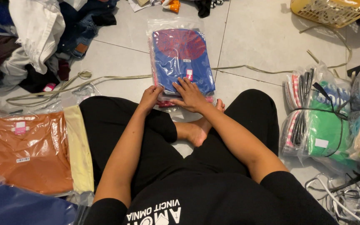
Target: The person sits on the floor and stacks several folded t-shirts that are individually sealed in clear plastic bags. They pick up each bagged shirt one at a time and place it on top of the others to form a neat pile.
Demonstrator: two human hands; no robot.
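I sit cross-legged on a tiled floor. A clear plastic bag holding a folded blue garment with a red print lies on the floor in front of my legs, on top of other bagged garments. My left hand pinches the bag's near edge with curled fingers. My right hand presses flat on the near end of the same bag, fingers spread.
Bagged orange and yellow garments lie at my left. A tied bundle of bagged clothes stands at my right. Loose clothing is heaped at top left, a yellow basket at top right. A beige strap crosses the floor.
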